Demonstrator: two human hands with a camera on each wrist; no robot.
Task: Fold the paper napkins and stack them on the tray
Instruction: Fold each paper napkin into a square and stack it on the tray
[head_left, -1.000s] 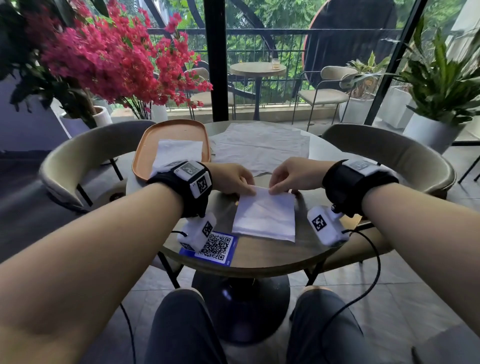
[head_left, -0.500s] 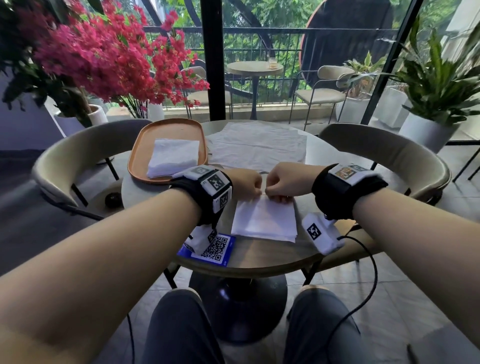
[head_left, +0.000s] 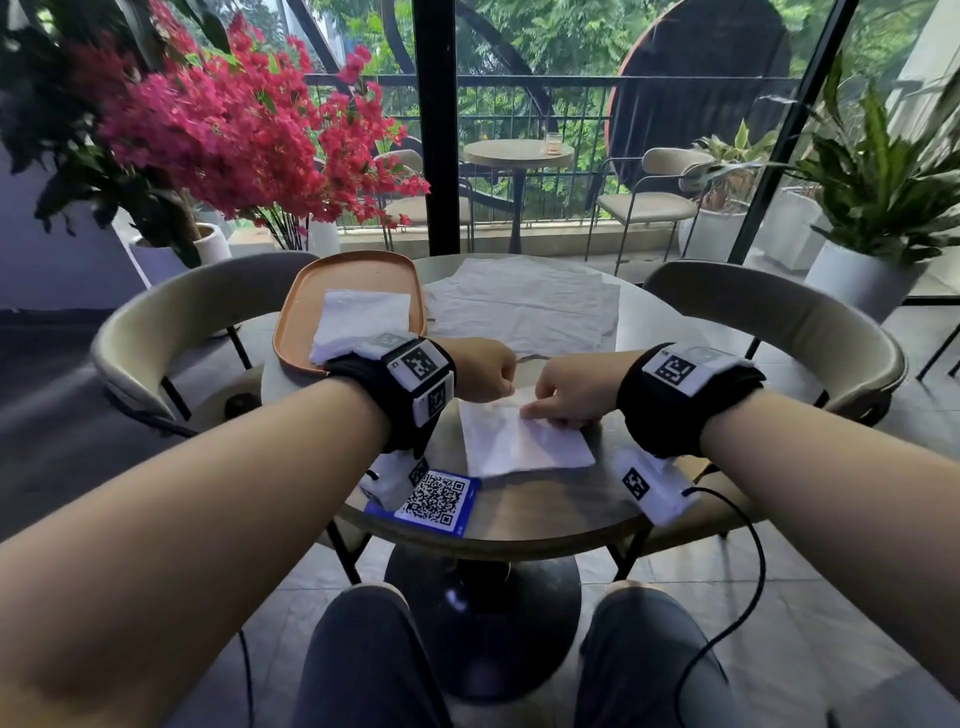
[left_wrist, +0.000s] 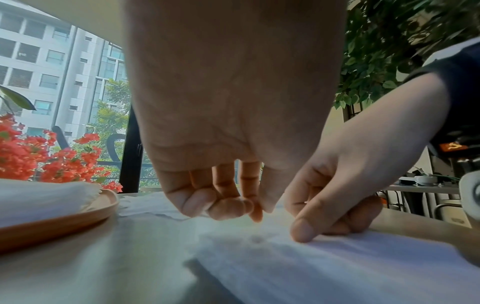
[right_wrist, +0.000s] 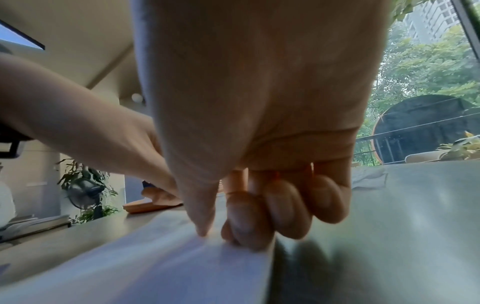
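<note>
A folded white napkin (head_left: 524, 441) lies on the round table (head_left: 545, 514) in front of me. My right hand (head_left: 535, 410) pinches its far edge between thumb and curled fingers (right_wrist: 246, 232). My left hand (head_left: 506, 387) hovers as a loose fist at the napkin's far left corner, and in the left wrist view its curled fingers (left_wrist: 226, 205) hold nothing that I can see. An orange tray (head_left: 306, 312) at the left carries a stack of folded napkins (head_left: 363, 322). Unfolded napkins (head_left: 524, 306) lie spread across the far side of the table.
A blue QR-code card (head_left: 436, 499) lies near the table's front edge. Curved beige chairs stand at the left (head_left: 171, 322) and right (head_left: 779, 306). Red flowers (head_left: 223, 130) hang over the far left, behind the tray.
The hands met at the napkin's far edge, then drew apart: left toward the tray side, right toward me and rightward. The napkin now lies slightly turned.
</note>
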